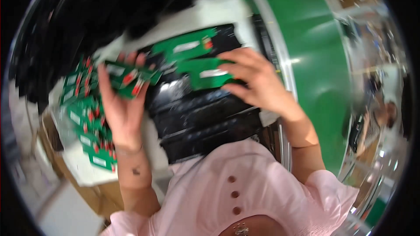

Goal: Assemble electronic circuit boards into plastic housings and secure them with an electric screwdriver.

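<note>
Card, green [197,67], one: near one of two on the black trays [210,112], long axis roughly left to right, right end at the right hand [259,82], the nearer hand. Right fingers: half-curled, thumb apart; whether they grip or only touch, cannot tell. Left hand [124,114], left of that card: fingers bent around red-tipped green cards [119,81], held.

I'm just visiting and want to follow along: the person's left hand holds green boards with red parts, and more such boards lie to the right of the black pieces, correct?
Not quite: the other green boards lie to the left of the black pieces, as the head view shows. The left hand does hold boards with red parts.
</note>
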A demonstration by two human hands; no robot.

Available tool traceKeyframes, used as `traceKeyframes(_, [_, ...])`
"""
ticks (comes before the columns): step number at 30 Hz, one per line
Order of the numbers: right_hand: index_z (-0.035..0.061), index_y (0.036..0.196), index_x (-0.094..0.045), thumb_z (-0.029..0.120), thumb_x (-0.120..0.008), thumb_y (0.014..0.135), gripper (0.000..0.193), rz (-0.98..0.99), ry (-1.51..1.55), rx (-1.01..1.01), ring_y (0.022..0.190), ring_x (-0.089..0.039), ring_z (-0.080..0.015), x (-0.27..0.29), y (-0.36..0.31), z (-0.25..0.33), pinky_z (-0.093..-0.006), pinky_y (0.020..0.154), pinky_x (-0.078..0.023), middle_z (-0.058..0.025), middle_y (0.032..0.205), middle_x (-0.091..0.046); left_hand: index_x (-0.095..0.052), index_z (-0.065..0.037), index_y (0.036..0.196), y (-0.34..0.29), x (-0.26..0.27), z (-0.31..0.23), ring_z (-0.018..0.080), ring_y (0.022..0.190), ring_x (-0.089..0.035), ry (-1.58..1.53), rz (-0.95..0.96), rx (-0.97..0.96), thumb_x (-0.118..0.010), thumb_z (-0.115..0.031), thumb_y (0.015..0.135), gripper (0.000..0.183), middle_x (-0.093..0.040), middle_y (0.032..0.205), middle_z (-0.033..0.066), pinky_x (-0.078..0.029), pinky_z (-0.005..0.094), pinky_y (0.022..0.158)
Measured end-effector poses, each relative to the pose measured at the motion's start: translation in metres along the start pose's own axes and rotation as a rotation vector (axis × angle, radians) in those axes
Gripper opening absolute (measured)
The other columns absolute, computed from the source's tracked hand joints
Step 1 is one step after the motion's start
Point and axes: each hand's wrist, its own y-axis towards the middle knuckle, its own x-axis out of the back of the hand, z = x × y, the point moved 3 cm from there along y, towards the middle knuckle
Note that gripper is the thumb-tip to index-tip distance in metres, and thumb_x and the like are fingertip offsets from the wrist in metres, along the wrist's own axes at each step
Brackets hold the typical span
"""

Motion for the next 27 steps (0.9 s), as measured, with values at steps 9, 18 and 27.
traceKeyframes(9, [0.0025, 0.098, -0.063, 0.01, -0.072, 0.065, 0.035, 0.162, -0.053, 0.112, 0.104, -0.051, -0.0313, -0.028, 0.022, 0.008, -0.0402, 0.088, -0.044, -0.011, 0.116, -0.055, -0.05, -0.004, 0.11, -0.001, 0.013, -0.004, 0.0268, 0.106, -0.056, 0.054, -0.234, -0.129, -0.058, -0.034, 0.088, 0.038, -0.059, 0.107, 0.0148, -0.047, 0.0451, 0.091])
traceKeyframes(18, [0.0002, 0.097, -0.063, 0.011, -0.072, 0.066, 0.035, 0.149, -0.033, 0.084, 0.107, -0.049, -0.0313, -0.04, 0.026, 0.01, -0.0398, 0.089, -0.044, -0.0107, 0.118, -0.054, -0.05, -0.004, 0.108, 0.0, 0.013, -0.004, 0.0261, 0.101, -0.059, 0.037, -0.198, -0.085, -0.057, -0.033, 0.089, 0.035, -0.062, 0.1, 0.0129, -0.049, 0.0415, 0.088])
traceKeyframes(27, [-0.0007, 0.092, -0.064, 0.003, -0.069, 0.069, 0.024, 0.073, 0.006, 0.073, 0.089, -0.057, -0.0289, -0.037, 0.015, -0.006, -0.038, 0.082, -0.046, -0.0109, 0.095, -0.063, -0.048, -0.002, 0.113, -0.001, 0.01, -0.003, 0.0268, 0.104, -0.058, 0.057, -0.194, -0.075, -0.054, -0.035, 0.091, 0.04, -0.061, 0.106, 0.0142, -0.046, 0.0439, 0.091])
